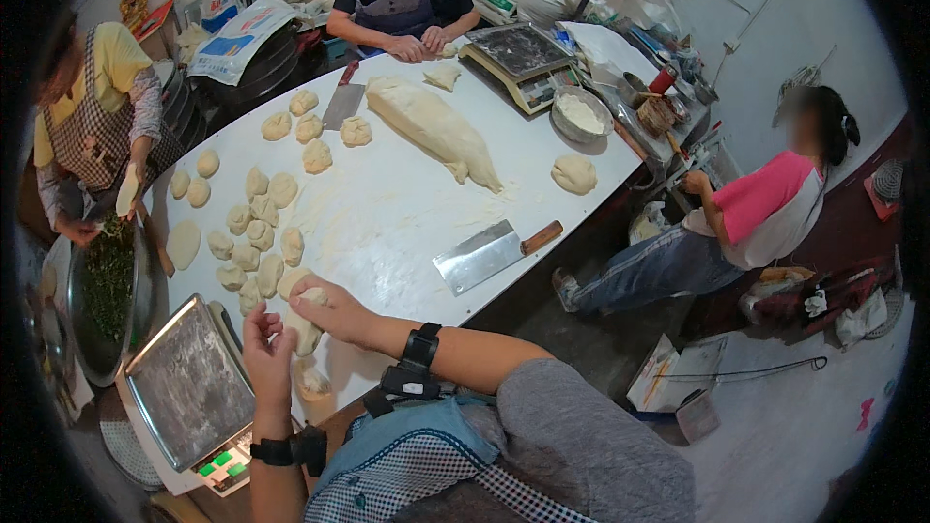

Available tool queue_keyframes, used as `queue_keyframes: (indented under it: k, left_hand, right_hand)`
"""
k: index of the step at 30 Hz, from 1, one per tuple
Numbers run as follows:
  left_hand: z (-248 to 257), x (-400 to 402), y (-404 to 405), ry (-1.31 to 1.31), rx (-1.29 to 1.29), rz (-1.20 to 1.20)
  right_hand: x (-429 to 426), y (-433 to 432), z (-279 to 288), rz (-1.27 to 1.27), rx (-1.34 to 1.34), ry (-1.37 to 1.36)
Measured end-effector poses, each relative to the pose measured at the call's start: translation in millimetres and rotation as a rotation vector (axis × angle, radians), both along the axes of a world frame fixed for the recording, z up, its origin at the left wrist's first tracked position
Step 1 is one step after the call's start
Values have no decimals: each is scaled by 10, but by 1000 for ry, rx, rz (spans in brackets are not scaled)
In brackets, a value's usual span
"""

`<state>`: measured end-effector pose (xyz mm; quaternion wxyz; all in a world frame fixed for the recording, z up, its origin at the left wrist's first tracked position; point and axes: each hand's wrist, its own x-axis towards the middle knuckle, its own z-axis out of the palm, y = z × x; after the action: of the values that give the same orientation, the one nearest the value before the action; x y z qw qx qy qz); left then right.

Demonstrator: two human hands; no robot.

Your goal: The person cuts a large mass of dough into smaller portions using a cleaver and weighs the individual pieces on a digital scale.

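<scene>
My right hand [333,311] grips a soft piece of pale dough [304,332] at the near edge of the white table. Beside it, my left hand [269,352] has its fingers loosely curled and its thumb close against the same piece; whether it holds any of the dough is hidden. Just beyond my hands lies a cluster of dough portions [260,234]. A small mound of flour or dough scraps [312,381] sits below them at the table edge. To the left of my left hand stands a digital scale [192,385] with a floury metal plate.
A cleaver [479,258] lies on the right, another cleaver [343,105] farther back. A large dough slab [432,127] spans the middle. Opposite are a second scale [519,51] and a flour bowl [581,115]. Co-workers are around; one holds dough over a basin of chopped greens [109,290].
</scene>
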<state>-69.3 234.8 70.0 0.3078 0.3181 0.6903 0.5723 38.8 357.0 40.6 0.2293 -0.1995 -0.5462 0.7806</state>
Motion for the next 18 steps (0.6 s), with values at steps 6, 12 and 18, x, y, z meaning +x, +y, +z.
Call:
queue_keyframes:
  k: [6,12,18]
  left_hand:
    - [-169,-28,26,-1062,240,-213]
    - [-22,187,42,-839,129,-18]
    - [87,234,59,-683,-124,-88]
  right_hand:
    - [82,-41,190,5,805,-161]
    - [94,12,187,218,1182,-141]
    - [179,73,64,119,1027,-84]
